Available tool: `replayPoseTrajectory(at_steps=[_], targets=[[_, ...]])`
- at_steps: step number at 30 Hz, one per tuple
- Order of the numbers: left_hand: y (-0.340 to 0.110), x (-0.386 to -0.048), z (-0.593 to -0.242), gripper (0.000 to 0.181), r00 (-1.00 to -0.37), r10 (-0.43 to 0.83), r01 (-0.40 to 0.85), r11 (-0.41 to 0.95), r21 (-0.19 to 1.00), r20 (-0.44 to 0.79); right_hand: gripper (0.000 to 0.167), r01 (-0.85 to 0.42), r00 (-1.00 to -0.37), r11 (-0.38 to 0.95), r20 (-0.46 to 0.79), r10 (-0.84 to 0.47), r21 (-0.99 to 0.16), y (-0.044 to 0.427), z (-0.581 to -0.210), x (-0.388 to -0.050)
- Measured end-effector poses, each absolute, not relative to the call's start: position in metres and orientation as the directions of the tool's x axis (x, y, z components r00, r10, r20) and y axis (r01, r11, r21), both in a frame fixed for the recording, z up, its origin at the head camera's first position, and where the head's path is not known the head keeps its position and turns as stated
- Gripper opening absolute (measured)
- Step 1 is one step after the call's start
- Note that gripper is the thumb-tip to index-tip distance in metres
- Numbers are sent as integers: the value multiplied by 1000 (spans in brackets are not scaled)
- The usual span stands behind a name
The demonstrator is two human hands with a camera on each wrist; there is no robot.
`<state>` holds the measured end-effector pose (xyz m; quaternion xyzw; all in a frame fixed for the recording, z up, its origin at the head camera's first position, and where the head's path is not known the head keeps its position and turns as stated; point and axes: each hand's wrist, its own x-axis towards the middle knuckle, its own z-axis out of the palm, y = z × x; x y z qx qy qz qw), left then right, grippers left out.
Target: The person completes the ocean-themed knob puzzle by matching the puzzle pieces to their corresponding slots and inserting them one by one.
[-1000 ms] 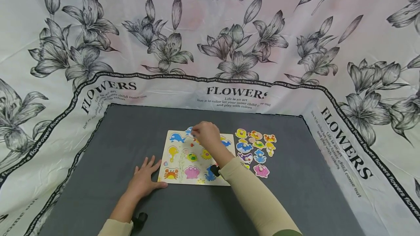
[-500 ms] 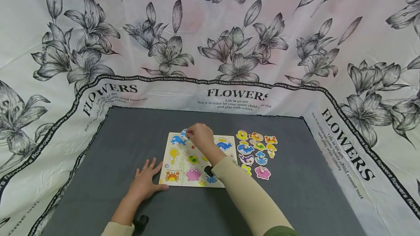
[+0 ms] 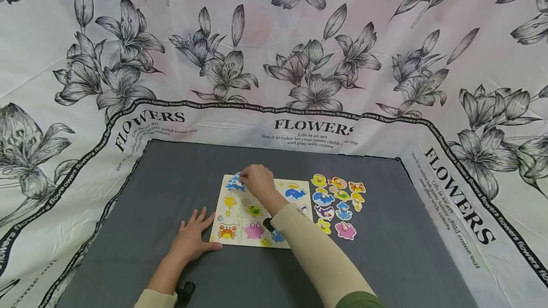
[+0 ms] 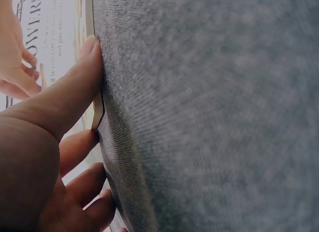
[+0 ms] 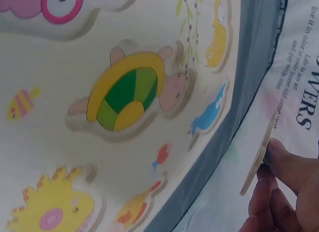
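A light wooden puzzle board (image 3: 248,243) printed with sea animals lies on the grey table. My left hand (image 3: 192,234) rests at its lower left corner, fingers spread along the left side and thumb at the front edge. In the left wrist view the thumb (image 4: 75,82) touches the board's edge. Over the board's far left corner, my right hand (image 3: 259,183) pinches a blue puzzle piece (image 3: 237,179), beside the blue dolphin picture. The right wrist view shows this piece (image 5: 258,162) edge-on, tilted and apart from the board, with the dolphin picture (image 5: 209,112) nearby.
Several loose puzzle pieces lie right of the board, among them a pink shell-like one (image 3: 345,231), a blue whale (image 3: 323,198) and a crab (image 3: 357,187). A flower-printed cloth (image 3: 222,122) rises behind the table (image 3: 180,170).
My right hand has moved left with the blue piece, toward the board's far left corner, now over the dolphin picture. The left hand stays at the board's corner. The head view has shifted slightly.
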<state>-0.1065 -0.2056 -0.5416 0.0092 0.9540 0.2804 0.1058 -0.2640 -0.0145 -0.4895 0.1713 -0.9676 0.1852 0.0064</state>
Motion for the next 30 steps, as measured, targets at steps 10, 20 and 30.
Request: replayPoseTrajectory(at_steps=[10, 20, 30], targets=[[-206, -106, -544, 103, -978, 69, -51, 838, 543, -199, 17, -329, -941, 879, 39, -337, -344, -28, -506, -271], [-203, -107, -544, 103, -977, 65, -56, 840, 539, -203, 14, -328, -936, 880, -6, -351, -343, -34, -511, -278], [-204, -108, -542, 103, -979, 58, -55, 844, 534, -193, 14, -327, -939, 886, 4, -345, -328, -40, -524, -276]])
